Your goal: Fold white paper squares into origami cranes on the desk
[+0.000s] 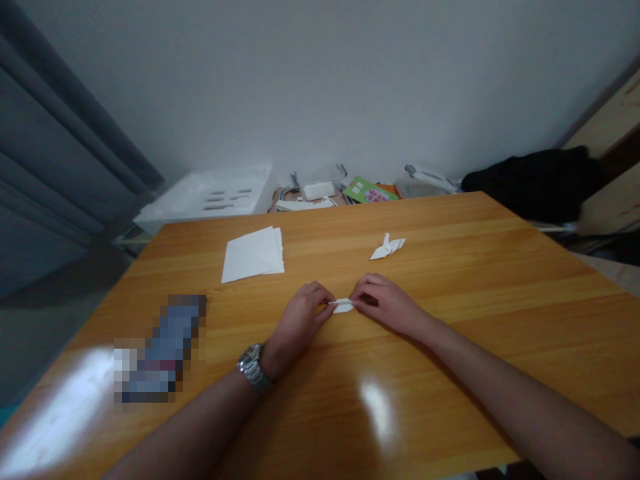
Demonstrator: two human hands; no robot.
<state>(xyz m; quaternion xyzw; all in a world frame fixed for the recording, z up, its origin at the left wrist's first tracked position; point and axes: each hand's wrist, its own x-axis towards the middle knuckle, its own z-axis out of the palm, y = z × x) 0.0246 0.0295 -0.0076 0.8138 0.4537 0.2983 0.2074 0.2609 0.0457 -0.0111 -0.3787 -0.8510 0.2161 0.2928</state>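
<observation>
A small folded piece of white paper [343,306] lies between my hands near the middle of the wooden table [450,267]. My left hand [303,315], with a silver watch on the wrist, pinches its left end between thumb and fingers. At the right end, the fingertips of my right hand [383,301] close on the paper. Beyond my right hand sits a folded white paper figure [388,247] with pointed ends. Several white sheets [253,255] lie in a stack farther back on the left.
A pixelated dark object [167,350] rests on the table's left side. Behind the far edge are a white slotted tray [225,193], a green booklet [369,191], clear containers and a black cloth [535,180]. A grey curtain hangs at the left.
</observation>
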